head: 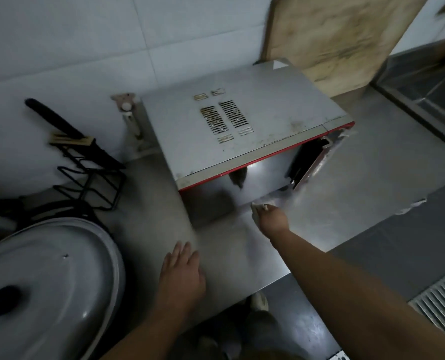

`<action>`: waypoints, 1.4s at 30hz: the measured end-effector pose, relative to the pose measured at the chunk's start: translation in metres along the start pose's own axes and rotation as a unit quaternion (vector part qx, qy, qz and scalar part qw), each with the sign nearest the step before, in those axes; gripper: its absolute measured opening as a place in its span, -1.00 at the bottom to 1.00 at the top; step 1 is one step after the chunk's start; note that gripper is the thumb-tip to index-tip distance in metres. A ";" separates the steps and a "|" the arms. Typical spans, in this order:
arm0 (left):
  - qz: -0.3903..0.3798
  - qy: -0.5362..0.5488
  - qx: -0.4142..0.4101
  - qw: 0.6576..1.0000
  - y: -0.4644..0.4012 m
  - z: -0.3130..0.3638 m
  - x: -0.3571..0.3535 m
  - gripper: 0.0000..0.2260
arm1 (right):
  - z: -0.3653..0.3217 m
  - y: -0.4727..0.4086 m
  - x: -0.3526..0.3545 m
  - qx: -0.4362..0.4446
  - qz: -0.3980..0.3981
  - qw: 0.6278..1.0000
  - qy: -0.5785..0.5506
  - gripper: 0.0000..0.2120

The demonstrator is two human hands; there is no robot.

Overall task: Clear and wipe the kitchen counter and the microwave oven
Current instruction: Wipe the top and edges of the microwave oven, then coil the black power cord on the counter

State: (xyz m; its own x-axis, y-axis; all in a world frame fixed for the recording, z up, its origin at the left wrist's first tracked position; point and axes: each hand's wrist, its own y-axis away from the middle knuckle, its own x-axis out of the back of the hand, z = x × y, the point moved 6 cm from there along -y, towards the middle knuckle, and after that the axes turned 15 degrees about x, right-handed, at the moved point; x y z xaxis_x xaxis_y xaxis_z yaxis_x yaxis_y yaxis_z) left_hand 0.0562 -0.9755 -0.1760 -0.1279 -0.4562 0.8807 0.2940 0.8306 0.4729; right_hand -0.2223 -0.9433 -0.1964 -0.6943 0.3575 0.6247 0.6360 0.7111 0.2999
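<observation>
Steel microwave oven (242, 131) – heavy, rigid, grip its sides; right hand (270, 219) pinches pale cloth (255, 213), left hand (182, 271) flat – fingers straight – near counter (372, 178) front edge.

Your surroundings, listed from far to near:

- White tiled wall (68, 45) across the far side, its grout lines faint, the light dim and grey.
- Worn wooden board (330, 40), stained, propped upright against that wall at far right.
- Pale wall fitting (127, 107), low on the tiles, left of centre; its kind is unclear.
- Steel sink basin (429, 92) at far right, seen only in part.
- Dark grey floor (403, 255) at near right, slightly glossy.
- White slatted floor grille (442, 305) at the near right edge.
</observation>
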 end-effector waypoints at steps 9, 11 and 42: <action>-0.005 -0.013 0.004 1.000 0.010 -0.021 -0.014 -0.52 | -0.035 0.044 -0.028 0.127 -0.098 0.967 0.197 -0.69; 0.005 -0.017 -0.005 1.000 0.013 -0.015 -0.013 -0.58 | -0.034 0.055 -0.028 0.143 -0.120 0.957 0.221 -0.75; 0.040 -0.238 -0.313 0.919 0.178 0.550 -0.071 -0.66 | 0.416 0.175 0.405 -0.083 -0.104 0.958 0.252 -0.73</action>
State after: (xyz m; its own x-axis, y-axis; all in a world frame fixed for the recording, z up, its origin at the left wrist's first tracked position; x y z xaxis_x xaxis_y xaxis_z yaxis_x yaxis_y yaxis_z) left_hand -0.4031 -0.6197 -0.1388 -0.4374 -0.0870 0.8950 0.7889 0.4405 0.4284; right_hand -0.5326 -0.4217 -0.1909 -0.5875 -0.1493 0.7953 0.5757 0.6136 0.5404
